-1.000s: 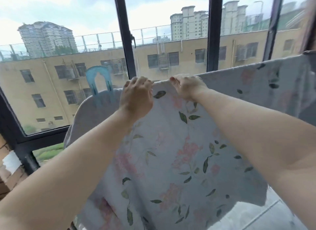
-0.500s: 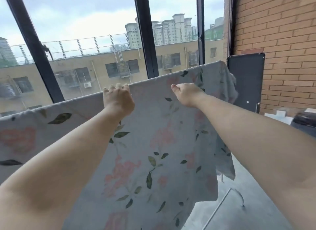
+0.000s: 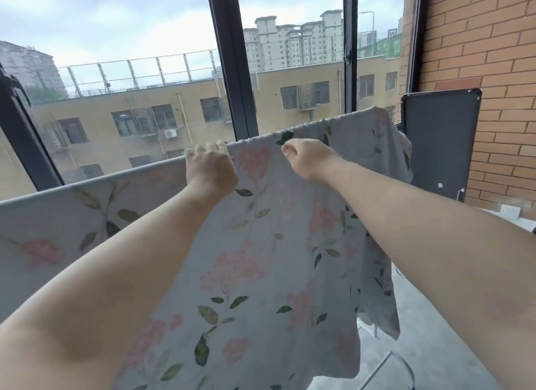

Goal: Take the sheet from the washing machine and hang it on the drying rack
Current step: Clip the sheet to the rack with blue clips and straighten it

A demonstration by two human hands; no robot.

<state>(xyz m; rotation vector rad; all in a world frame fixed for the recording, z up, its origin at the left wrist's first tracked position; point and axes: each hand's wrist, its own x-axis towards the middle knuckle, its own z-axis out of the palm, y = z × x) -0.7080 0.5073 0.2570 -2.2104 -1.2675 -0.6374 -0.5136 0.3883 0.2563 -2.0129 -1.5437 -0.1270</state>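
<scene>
A glazed balcony with dark window frames looked out on yellow flats, and a brick wall stood to the right. The sheet hung draped over a rail hidden beneath it. Its top fold ran from low left up to the right, directly ahead of both hands. The left hand sat on that fold, its fingers curled over the top and gripping the cloth. The right hand, just beside it and nearer the bunched right end, pinched the cloth between thumb and curled fingers. Any spreading would likely run rightward along the fold, so the right hand seemed better placed.
</scene>
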